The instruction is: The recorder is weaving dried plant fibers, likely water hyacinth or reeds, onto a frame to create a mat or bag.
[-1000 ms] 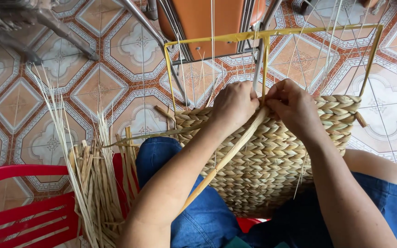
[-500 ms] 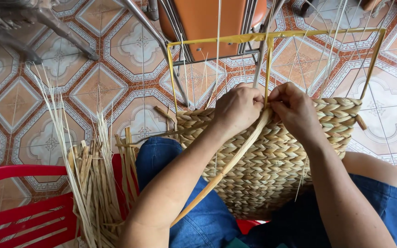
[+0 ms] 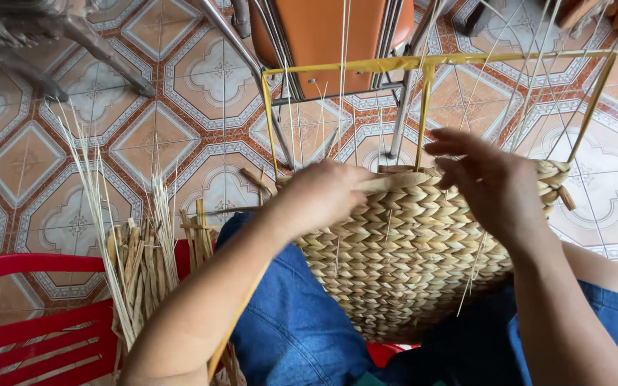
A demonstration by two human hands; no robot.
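Basketwork of plaited straw-coloured fibre, a half-woven basket [image 3: 409,264], rests on the person's lap against blue jeans [image 3: 291,322], built up around a yellow wire frame [image 3: 423,64] that stands above its rim. Thin upright strands [image 3: 342,78] rise from the weave past the frame's top bar. The left hand [image 3: 323,196] has its fingers closed on a flat weaving strand [image 3: 395,182] lying along the basket's top edge. The right hand [image 3: 491,179] hovers just beside the rim with fingers spread open, holding nothing that can be made out. Beside the left forearm, a bundle of loose dried stalks [image 3: 141,264] stands against a red plastic chair [image 3: 30,322]. Beyond the frame, an orange chair with metal legs [image 3: 323,36] stands on the patterned tile floor [image 3: 73,143], close behind the work.
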